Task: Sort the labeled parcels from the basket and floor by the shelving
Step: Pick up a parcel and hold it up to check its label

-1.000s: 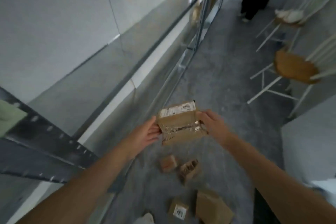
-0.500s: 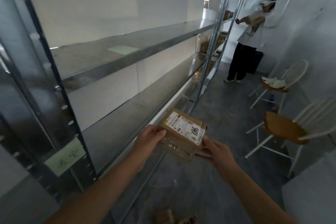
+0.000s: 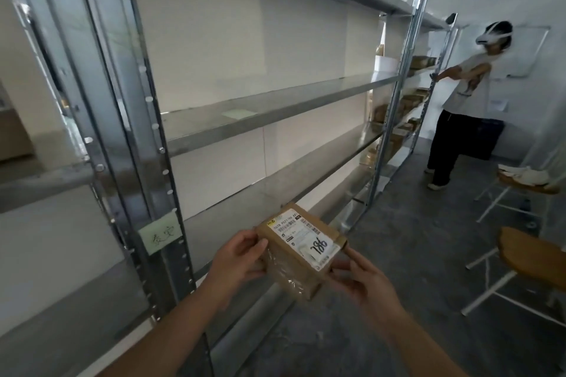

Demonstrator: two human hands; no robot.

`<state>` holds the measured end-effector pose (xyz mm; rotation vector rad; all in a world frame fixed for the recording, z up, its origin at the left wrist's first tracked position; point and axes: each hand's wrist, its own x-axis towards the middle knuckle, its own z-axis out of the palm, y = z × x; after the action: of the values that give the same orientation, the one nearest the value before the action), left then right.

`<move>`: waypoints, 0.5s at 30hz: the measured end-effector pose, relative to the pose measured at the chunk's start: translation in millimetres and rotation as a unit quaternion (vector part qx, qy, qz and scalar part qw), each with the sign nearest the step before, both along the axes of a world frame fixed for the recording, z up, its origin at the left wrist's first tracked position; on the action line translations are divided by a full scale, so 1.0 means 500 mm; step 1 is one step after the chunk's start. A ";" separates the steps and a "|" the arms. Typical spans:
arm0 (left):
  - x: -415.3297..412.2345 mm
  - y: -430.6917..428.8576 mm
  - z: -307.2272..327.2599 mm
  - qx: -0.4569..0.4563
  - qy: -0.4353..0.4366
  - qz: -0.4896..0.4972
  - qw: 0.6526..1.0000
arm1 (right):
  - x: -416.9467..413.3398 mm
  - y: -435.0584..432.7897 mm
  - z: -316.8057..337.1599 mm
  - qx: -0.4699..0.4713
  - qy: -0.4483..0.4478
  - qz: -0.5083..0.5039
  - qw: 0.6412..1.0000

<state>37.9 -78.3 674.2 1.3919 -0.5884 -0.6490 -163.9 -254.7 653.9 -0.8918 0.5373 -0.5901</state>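
Metal shelving at left; I see left hand and right hand, fingers curled, gripping parcel marked 786

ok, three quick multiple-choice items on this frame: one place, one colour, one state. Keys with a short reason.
1. Where is the parcel?
A. on a chair seat
B. held in front of the shelving
C. on the floor

2. What colour is the handwritten note on the near shelving upright?
A. red
B. blue
C. pale green

3. What is the right hand doing?
A. gripping the parcel
B. hanging free
C. lying flat on a shelf

Key: 1 B, it is off the floor, beside the shelf boards; 2 C, the slip reads pale green against grey metal; 3 A, its fingers and thumb hold the parcel's right end while the left hand grips the other.
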 end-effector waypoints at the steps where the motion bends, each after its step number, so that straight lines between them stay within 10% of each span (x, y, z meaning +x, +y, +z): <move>1: -0.016 0.017 -0.009 -0.009 0.012 0.023 1.000 | -0.003 0.012 0.003 -0.017 0.002 0.003 1.000; 15: -0.106 0.252 0.076 -0.011 -0.128 0.239 0.962 | 0.060 0.248 0.167 -0.265 0.077 0.161 0.948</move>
<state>-14.9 48.0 712.4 1.5363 -0.4336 -0.0740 -133.8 -130.7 737.3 -1.5145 0.3616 -0.3683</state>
